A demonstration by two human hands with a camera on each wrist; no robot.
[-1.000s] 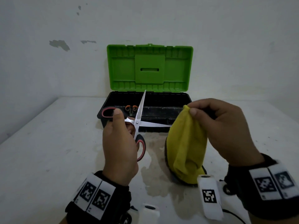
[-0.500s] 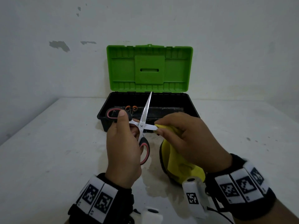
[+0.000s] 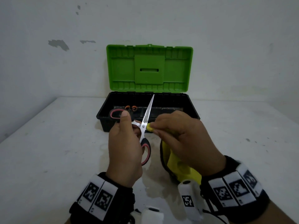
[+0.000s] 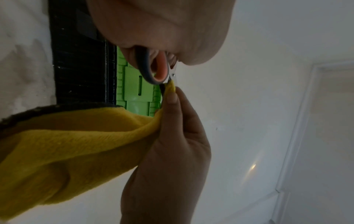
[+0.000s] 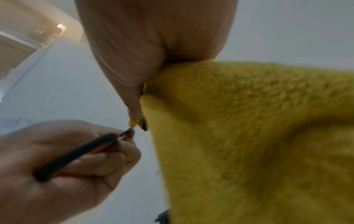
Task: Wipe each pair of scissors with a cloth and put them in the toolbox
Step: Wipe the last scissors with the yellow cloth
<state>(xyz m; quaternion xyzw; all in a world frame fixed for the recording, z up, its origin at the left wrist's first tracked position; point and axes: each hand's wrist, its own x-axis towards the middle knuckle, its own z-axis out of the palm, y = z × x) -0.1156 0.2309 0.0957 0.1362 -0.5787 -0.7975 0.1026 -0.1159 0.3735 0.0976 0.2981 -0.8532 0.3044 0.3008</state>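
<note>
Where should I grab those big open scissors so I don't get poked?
Take the scissors by the black-and-pink handle loops, coming from the near side as the left hand does. The loops are rounded and padded. One bare blade points up and away towards the toolbox; the cloth covers the other.

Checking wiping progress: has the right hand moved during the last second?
Yes. The right hand moved left with the cloth, toward the scissors before the toolbox.
</note>
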